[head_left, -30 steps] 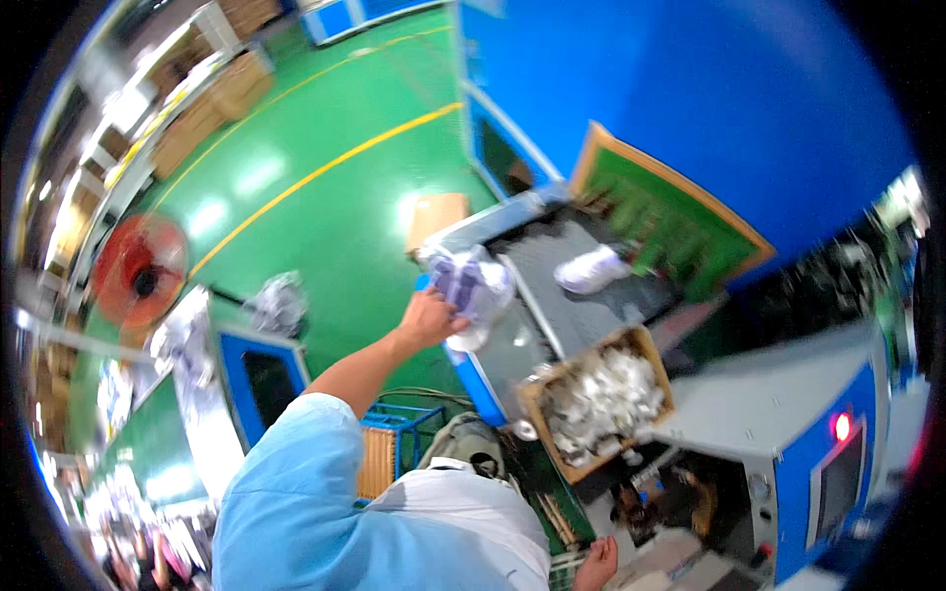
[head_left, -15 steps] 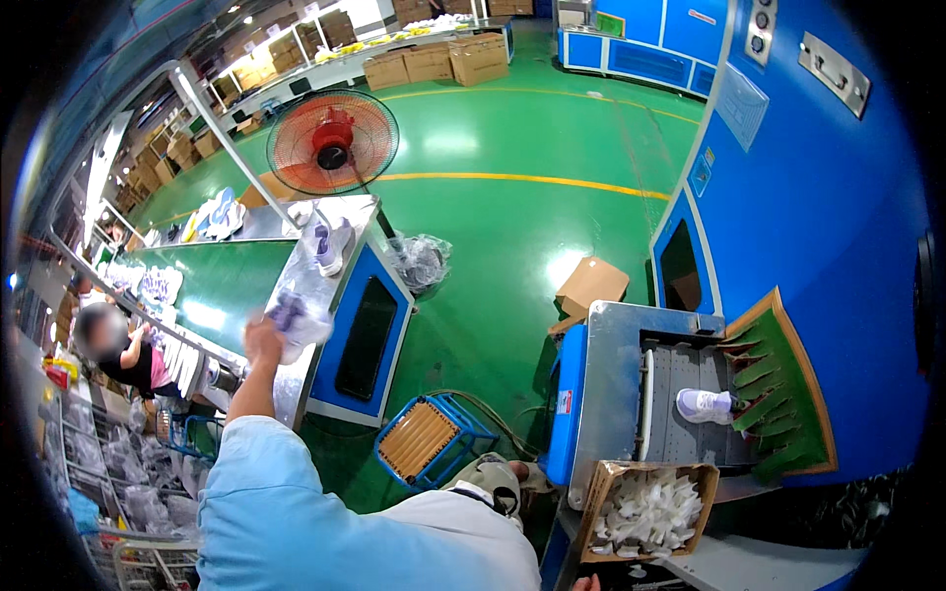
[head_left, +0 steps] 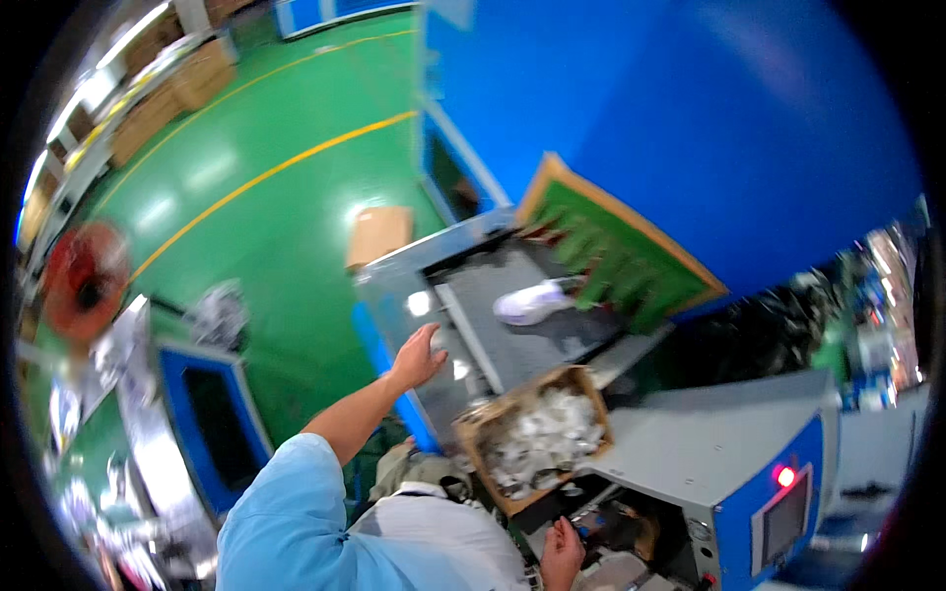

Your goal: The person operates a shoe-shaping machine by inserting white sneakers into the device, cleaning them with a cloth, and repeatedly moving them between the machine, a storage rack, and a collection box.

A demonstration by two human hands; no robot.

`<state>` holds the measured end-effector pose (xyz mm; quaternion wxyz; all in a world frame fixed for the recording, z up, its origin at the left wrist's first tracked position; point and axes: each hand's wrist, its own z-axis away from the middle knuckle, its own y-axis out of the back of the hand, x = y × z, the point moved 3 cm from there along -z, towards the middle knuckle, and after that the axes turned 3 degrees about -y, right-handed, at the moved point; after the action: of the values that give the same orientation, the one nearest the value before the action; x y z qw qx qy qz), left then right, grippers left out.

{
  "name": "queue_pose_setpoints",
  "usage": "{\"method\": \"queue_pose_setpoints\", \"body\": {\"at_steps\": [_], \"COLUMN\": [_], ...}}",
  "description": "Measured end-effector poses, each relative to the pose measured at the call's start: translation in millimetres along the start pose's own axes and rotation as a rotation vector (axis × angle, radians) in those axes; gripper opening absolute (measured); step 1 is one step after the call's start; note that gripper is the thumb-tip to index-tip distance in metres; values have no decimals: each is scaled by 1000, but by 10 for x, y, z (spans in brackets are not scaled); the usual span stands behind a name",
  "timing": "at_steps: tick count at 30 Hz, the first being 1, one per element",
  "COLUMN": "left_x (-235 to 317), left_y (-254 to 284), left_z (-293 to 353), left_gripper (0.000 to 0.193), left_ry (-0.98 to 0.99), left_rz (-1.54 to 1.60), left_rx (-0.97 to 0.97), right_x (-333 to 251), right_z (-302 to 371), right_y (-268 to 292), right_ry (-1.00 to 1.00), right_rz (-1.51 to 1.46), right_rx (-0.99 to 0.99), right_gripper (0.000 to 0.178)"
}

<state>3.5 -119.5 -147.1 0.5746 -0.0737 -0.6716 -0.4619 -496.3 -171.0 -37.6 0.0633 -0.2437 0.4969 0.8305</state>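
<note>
My left hand (head_left: 419, 357) reaches over the metal edge of a conveyor bed (head_left: 394, 281). A pale patch shows at its fingertips, but motion smears them and I cannot tell whether it is held. On the dark belt, beyond that hand and apart from it, lies a white and lilac shoe (head_left: 532, 302), its far end near green curtain strips (head_left: 631, 266). My right hand (head_left: 562, 554) is low in the view, beside the dark opening of a grey and blue machine (head_left: 729, 433). Its fingers are curled; whatever they hold is hidden.
A cardboard box (head_left: 478, 448) of crumpled white pieces stands between my hands. The tall blue machine (head_left: 631, 128) rises behind the belt. Farther left are a flattened carton (head_left: 379, 236), a blue-sided bench (head_left: 212, 428) and a blurred red fan (head_left: 87, 281).
The view has swung right. My left hand has left the shoe at the left bench and come over the conveyor's edge. More of my right hand shows. The shoe remains on the belt.
</note>
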Motion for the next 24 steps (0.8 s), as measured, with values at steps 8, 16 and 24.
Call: {"method": "queue_pose_setpoints", "body": {"at_steps": [8, 16, 24], "left_x": [1176, 705, 1984], "left_y": [-1946, -1512, -455], "left_z": [-1580, -2132, -127], "left_gripper": [68, 70, 71], "left_ry": [72, -98, 286], "left_rz": [-234, -323, 832], "left_rx": [-25, -149, -892], "right_x": [161, -660, -1665], "right_z": [736, 307, -354], "right_y": [-60, -6, 521], "right_ry": [-307, -278, 266], "right_rz": [280, -213, -844], "right_rx": [247, 244, 10], "right_gripper": [26, 29, 86]}}
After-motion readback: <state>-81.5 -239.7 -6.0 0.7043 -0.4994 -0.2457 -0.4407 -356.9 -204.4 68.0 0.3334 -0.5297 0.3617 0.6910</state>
